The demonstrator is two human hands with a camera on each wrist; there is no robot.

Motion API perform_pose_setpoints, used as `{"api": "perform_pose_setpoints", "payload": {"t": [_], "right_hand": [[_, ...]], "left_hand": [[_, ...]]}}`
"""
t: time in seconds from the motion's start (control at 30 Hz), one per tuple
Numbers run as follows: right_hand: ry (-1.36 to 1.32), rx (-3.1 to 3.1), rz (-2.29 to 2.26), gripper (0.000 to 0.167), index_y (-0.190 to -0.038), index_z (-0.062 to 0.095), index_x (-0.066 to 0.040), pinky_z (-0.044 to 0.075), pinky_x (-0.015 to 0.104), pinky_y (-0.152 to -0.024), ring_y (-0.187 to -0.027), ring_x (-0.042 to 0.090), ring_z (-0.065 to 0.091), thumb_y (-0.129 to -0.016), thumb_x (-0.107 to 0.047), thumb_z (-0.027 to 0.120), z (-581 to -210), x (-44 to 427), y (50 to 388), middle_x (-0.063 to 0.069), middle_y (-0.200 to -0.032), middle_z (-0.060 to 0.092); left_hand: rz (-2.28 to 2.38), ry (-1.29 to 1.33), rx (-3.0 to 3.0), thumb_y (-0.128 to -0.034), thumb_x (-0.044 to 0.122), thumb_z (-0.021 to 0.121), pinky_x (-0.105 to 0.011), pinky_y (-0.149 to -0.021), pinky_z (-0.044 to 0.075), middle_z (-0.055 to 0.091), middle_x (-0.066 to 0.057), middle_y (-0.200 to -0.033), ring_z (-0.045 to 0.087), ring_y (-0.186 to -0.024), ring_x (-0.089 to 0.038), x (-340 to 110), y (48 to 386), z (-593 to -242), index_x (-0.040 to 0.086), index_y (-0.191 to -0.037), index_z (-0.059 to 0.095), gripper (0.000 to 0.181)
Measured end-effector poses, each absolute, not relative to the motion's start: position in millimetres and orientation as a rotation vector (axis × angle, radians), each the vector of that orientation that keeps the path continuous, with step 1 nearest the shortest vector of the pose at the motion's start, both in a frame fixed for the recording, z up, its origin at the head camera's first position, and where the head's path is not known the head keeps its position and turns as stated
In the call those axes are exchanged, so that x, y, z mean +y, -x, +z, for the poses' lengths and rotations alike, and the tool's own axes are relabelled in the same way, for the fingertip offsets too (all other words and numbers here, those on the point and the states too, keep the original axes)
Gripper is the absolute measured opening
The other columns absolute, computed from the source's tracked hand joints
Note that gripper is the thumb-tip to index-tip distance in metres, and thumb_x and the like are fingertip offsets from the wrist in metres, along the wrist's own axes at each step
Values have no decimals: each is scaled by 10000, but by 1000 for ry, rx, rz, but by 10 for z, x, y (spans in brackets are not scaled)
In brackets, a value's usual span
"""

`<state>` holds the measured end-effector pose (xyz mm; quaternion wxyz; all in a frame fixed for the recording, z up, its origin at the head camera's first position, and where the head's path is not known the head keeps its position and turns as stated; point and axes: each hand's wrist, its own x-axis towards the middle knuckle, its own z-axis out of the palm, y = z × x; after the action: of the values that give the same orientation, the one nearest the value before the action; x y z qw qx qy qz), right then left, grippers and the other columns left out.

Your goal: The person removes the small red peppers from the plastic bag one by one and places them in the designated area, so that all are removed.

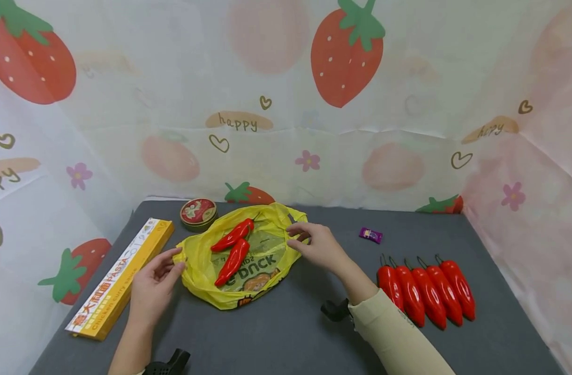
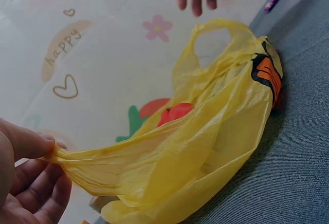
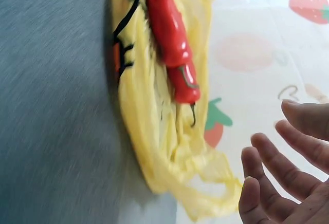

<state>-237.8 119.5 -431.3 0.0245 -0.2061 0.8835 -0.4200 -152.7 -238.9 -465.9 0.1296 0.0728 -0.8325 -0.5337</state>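
Note:
A yellow plastic bag (image 1: pixel 197 260) lies spread open on the table, with two red chili peppers (image 1: pixel 233 263) on it. My left hand (image 1: pixel 156 284) pinches the bag's left edge between thumb and fingers; the left wrist view shows the plastic pulled taut from that grip. By the bag's right handle hovers my right hand (image 1: pixel 316 245), its fingers loosely bent. In the right wrist view this hand (image 3: pixel 293 178) holds nothing and stands apart from the bag (image 3: pixel 139 126). The peppers (image 3: pixel 169 29) show inside the bag there, one with its stem toward the handle.
Several red chili peppers (image 1: pixel 426 291) lie in a row at the right. A small purple wrapped candy (image 1: pixel 371 235) is behind them. At the left lies a long yellow pasta box (image 1: pixel 122 278), and a round red tin (image 1: pixel 199 214) stands behind the bag on the grey table (image 1: pixel 267 344).

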Motion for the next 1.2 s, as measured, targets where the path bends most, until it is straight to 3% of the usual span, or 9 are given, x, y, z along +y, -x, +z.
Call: {"api": "perform_pose_setpoints", "payload": {"t": [0.43,0.63,0.8,1.0,1.2], "right_hand": [[644,2525,-1409,331,-1297,677,-188,567,354,-863,-1047,248,674,-981,-287,678,-4339,591,2673,47,-1195,707],[596,2521,-1329,384,-1312,669,-141,560,339,-791,-1019,228,669,-966,-304,698,-4393,349,2785,74,-1139,707],[567,2571,-1099,486,-1372,628,-170,539,315,-751,-957,204,648,-936,-359,730,-4460,176,2836,68,-1100,703],[520,2491,-993,567,-1431,573,-219,531,335,-807,-1033,210,624,-921,-405,737,-4542,76,2846,99,-1231,655],[572,2456,-928,546,-1449,554,-251,489,378,-947,-1251,235,552,-946,-402,704,-4621,22,2850,64,-1456,541]], "left_hand": [[-1542,-226,-2429,-981,335,668,-65,-782,497,604,-18,-1135,572,-946,-14,-2397,1526,-4689,159,-1371,633,429],[-1538,-209,-2429,-984,326,666,-73,-768,501,597,-23,-1124,571,-937,-28,-2409,1525,-4676,158,-1369,634,422],[-1516,-217,-2435,-982,335,668,-68,-766,496,606,-16,-1122,575,-934,-15,-2411,1521,-4658,162,-1366,636,422],[-1528,-212,-2430,-982,320,670,-75,-765,502,606,-18,-1109,575,-931,-25,-2398,1524,-4675,153,-1362,640,416],[-1542,-217,-2426,-984,335,664,-75,-765,500,601,-13,-1118,571,-938,-33,-2403,1528,-4687,163,-1370,633,423]]}}
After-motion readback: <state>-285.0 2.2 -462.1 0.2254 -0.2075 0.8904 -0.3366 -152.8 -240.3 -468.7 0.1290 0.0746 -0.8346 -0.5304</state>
